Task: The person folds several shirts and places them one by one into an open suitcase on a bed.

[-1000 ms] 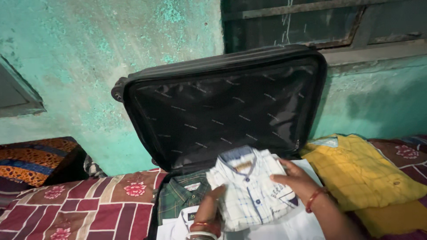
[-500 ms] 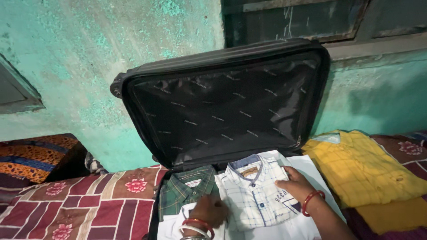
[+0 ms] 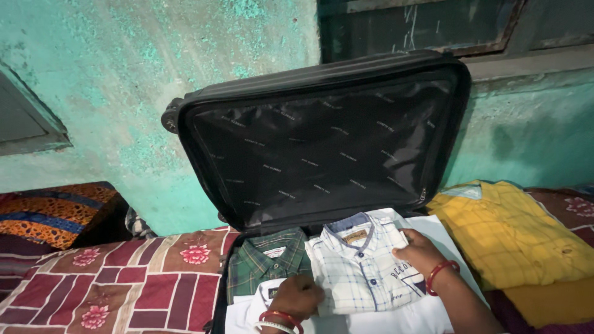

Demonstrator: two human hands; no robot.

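A black suitcase lies open on the bed, its lined lid [image 3: 322,142] propped up against the wall. Inside lies a folded white checked shirt [image 3: 359,266] on top of white clothing [image 3: 427,318], with a folded green checked shirt [image 3: 263,263] to its left. My left hand [image 3: 297,295] rests on the lower left edge of the white checked shirt. On that shirt's right side lies my right hand [image 3: 417,250], fingers flat on the fabric. Both wrists carry red bangles.
A folded yellow checked shirt [image 3: 520,235] lies on the bed right of the suitcase, over mustard cloth [image 3: 550,303]. A maroon patterned bedsheet [image 3: 117,278] covers the bed at left. An orange and blue cushion [image 3: 49,210] sits far left. A teal wall [image 3: 154,74] rises behind.
The white checked shirt went from being held up above the suitcase to lying flat inside it. Both hands came down with it and now press on its edges.
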